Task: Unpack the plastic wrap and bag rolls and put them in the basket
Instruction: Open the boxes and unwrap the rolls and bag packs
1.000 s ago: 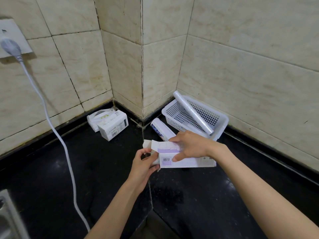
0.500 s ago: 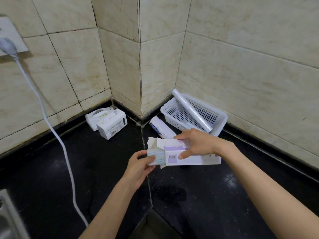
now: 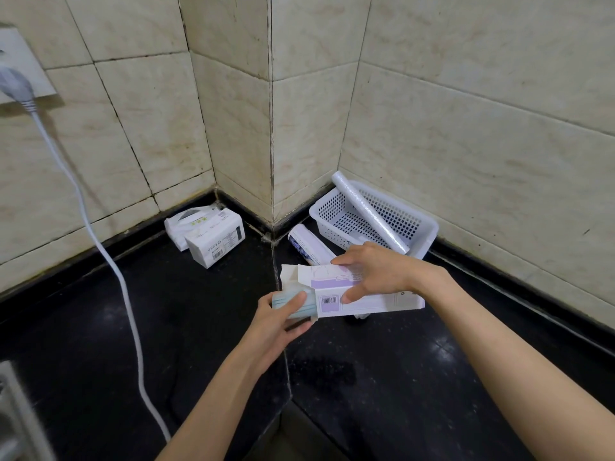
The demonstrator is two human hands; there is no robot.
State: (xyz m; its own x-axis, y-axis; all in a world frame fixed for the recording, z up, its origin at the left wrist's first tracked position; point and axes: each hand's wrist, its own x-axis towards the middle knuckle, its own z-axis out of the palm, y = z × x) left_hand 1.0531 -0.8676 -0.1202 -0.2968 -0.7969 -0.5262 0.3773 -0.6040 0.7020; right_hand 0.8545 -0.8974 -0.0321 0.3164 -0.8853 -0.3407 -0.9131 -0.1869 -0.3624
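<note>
My right hand grips a long white and purple box above the black counter, its left end flaps open. My left hand pinches a pale blue bag roll that sticks partly out of that open end. A white perforated basket stands in the corner behind, with a clear plastic wrap roll leaning across it. Another boxed roll, white with blue print, lies on the counter left of the basket.
Two white tissue packs sit against the left wall. A white power cable hangs from a wall socket and trails across the counter. Tiled walls close the corner. A metal rack edge shows at bottom left.
The blue bag roll has come further out of the box's open end, drawn left by my left hand. My right hand keeps holding the box.
</note>
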